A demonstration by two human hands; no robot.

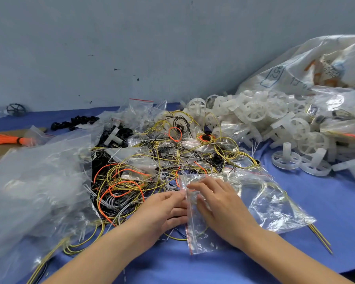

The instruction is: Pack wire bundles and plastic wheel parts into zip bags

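a small clear zip bag with a red seal line [195, 228] lies on the blue table cloth [326, 201], yellow wire faintly inside. the left hand [164, 212] pinches its sealed edge; the right hand [219, 203] presses it, fingers straight. behind lie tangled yellow, orange and black wires [152, 160] and translucent white plastic wheels [275, 119] (a large sack [316, 64] reads "952").

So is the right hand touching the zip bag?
Touching. The head view shows the right hand lying on the zip bag, fingers over its red-striped edge.
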